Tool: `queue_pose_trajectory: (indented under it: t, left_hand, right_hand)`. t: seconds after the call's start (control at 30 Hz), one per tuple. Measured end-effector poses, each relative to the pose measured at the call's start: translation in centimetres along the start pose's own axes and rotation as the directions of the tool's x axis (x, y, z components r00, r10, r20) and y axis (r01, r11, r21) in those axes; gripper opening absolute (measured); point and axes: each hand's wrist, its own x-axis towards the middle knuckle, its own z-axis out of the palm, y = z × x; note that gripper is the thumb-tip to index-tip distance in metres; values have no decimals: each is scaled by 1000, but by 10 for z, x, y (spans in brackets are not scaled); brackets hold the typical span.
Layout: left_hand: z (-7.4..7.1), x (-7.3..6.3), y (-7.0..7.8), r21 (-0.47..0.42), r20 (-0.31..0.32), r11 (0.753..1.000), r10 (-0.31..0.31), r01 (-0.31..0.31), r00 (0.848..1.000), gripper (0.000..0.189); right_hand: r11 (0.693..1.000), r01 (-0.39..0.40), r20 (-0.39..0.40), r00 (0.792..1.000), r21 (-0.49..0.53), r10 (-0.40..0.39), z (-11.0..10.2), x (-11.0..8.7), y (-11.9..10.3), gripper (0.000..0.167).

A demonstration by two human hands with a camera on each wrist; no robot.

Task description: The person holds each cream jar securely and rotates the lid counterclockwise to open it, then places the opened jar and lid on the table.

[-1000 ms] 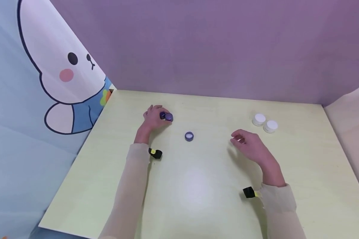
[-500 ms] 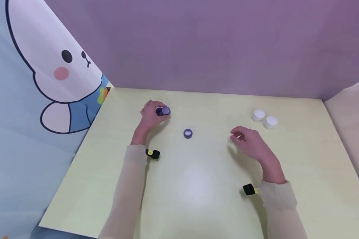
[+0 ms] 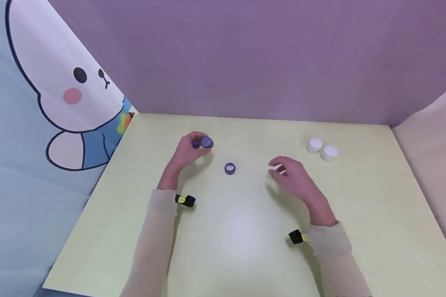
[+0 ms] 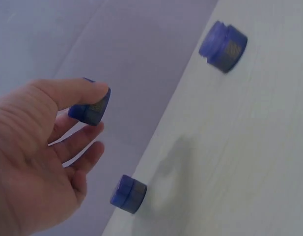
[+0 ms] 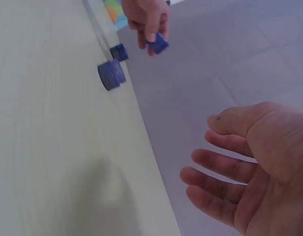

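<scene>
My left hand [image 3: 190, 149] pinches a small dark blue-purple lidded jar [image 4: 95, 112] between thumb and fingers, held above the table. A matching lidded jar [image 4: 129, 194] stands on the table behind that hand, partly covered by it in the head view. In front and to the right, a third jar [image 3: 230, 168] sits with its mouth uncovered, showing pale contents. My right hand [image 3: 292, 176] hovers over the table to the right of this jar, its fingers loosely curved with nothing between them.
Two white round jars [image 3: 314, 145] stand side by side at the back right of the pale table [image 3: 245, 255]. A purple backdrop [image 3: 264, 57] rises behind the far edge. A blue curtain with a cartoon rabbit [image 3: 78, 111] hangs at the left.
My left hand has raised its jar slightly, apart from the matching jar beside it. The right hand has drifted a little left, towards the uncovered jar. The head view has shifted slightly.
</scene>
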Motion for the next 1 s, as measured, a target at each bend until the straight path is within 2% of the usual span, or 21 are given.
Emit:
queue_pose_trajectory:
  t: [0.17, 0.47, 0.6, 0.8, 1.0]
  left_hand:
    - [5, -6, 9, -74, 51, 997, 35, -31, 998, 43]
    - [13, -24, 14, -95, 83, 994, 58, -50, 995, 43]
    - [21, -29, 19, -116, 93, 989, 103, -92, 990, 41]
    - [40, -33, 25, -112, 138, 986, 140, -125, 981, 42]
    - [54, -36, 39, -138, 163, 983, 140, -118, 977, 48]
  right_hand:
    - [1000, 16, 28, 999, 22, -17, 16, 9, -14, 30]
    - [997, 75, 98, 992, 31, -78, 37, 16, -22, 24]
    - [997, 79, 85, 993, 22, -80, 39, 14, -22, 21]
    - [999, 54, 61, 997, 3, -54, 35, 11, -15, 20]
    - [998, 67, 52, 996, 19, -68, 29, 11, -15, 19]
